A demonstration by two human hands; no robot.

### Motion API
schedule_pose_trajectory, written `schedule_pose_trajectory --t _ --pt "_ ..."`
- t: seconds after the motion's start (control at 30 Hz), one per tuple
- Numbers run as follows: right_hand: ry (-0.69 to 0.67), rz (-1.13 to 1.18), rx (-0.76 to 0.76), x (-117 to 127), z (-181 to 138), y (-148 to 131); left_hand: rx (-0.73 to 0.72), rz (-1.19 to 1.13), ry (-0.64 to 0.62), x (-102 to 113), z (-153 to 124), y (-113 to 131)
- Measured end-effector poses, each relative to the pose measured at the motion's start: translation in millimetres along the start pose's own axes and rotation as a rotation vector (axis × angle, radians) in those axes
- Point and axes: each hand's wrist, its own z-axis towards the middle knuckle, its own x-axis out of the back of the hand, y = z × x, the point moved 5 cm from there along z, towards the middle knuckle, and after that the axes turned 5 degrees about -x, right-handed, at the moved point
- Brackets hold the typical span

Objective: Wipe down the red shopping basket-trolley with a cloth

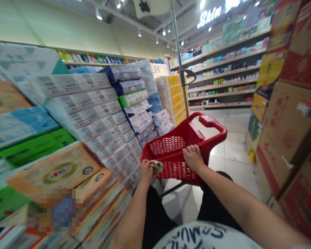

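A red plastic shopping cart [168, 145] with perforated walls stands side-on right in front of me, its handle [217, 128] toward the right. My left hand [145, 170] is closed on a crumpled, dirty whitish cloth [156, 166] at the cart's near left corner; whether its fingers also grip the rim is hidden. My right hand [193, 157] has its fingers curled over the near rim of the basket. Inside the cart I see no goods, though part of its floor is hidden by the near wall.
Stacked tissue packs [100, 114] rise close on the left, with orange packs [67, 166] nearer. Cardboard cartons [287, 135] line the right. A metal pole [178, 52] stands beyond the cart. Pale floor tiles [233, 159] lead to shelves of small goods [228, 69] at the back.
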Motion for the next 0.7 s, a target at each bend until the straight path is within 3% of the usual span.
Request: schedule_pose_trajectory --t 0.2,0.37,0.57,0.7 --pt "0.039 -0.017 0.007 4 0 -1 0.11 0.009 -0.106 -6 -6 -15" --pt "0.042 -0.023 0.02 4 0 -1 0.107 -0.013 0.034 0 -3 -17" --pt "0.04 -0.022 0.018 4 -1 -1 0.138 0.003 -0.1 -13 -9 -13" --pt "0.029 -0.017 0.024 3 -1 0 0.033 -0.041 0.015 -15 -7 4"
